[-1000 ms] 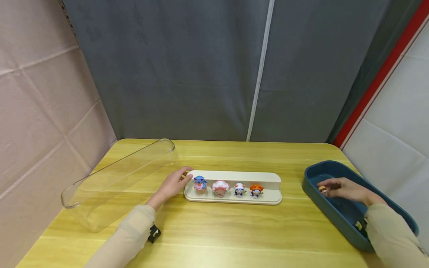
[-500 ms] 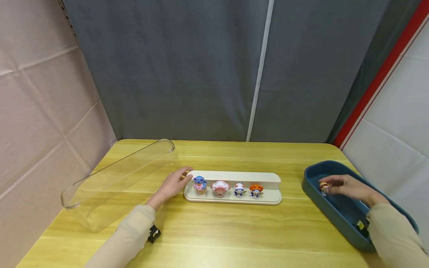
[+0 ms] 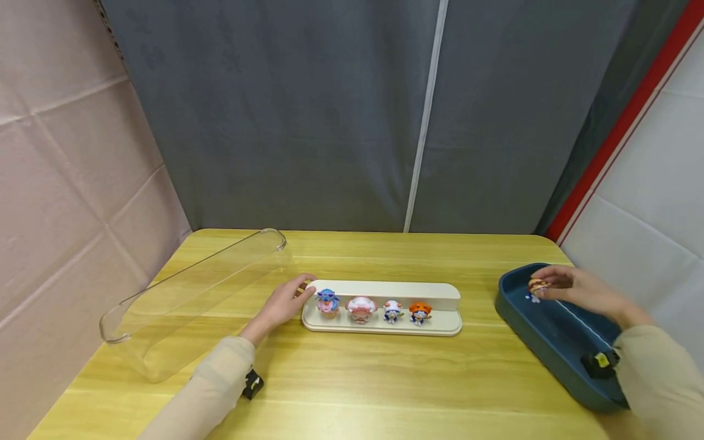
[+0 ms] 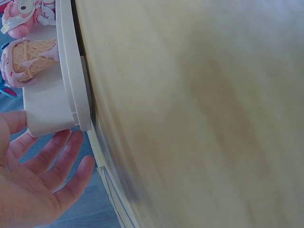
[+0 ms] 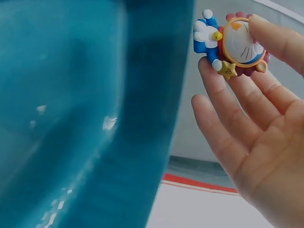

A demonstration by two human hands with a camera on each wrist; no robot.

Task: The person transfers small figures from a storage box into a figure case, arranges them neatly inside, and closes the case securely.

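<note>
In the head view, my right hand (image 3: 588, 294) pinches a small figurine (image 5: 242, 40) above the far end of a dark blue tub (image 3: 508, 302). Its round white face has whiskers and a brown scalloped mane, with a blue and white body and a gold star. My left hand (image 3: 283, 302) holds the left end of a cream display base (image 3: 379, 287), thumb on one side and fingers around the corner. On the base stand several figurines in a row: a blue-topped ice-cream-cone one (image 3: 328, 304), a pink and white one (image 3: 361, 310), a white-headed one (image 3: 393, 311) and an orange-headed one (image 3: 420, 313).
A clear plastic cover (image 3: 192, 299) lies slantwise on the wooden table (image 3: 379, 379) at the left. The tub stands by the right wall. Grey curtain (image 3: 308, 122) hangs behind the table. A black camera (image 3: 599, 365) hangs at my right wrist, over the tub.
My right hand has lifted the figurine up from inside the tub, bringing more of it into sight. The left hand and the display base have stayed where they were.
</note>
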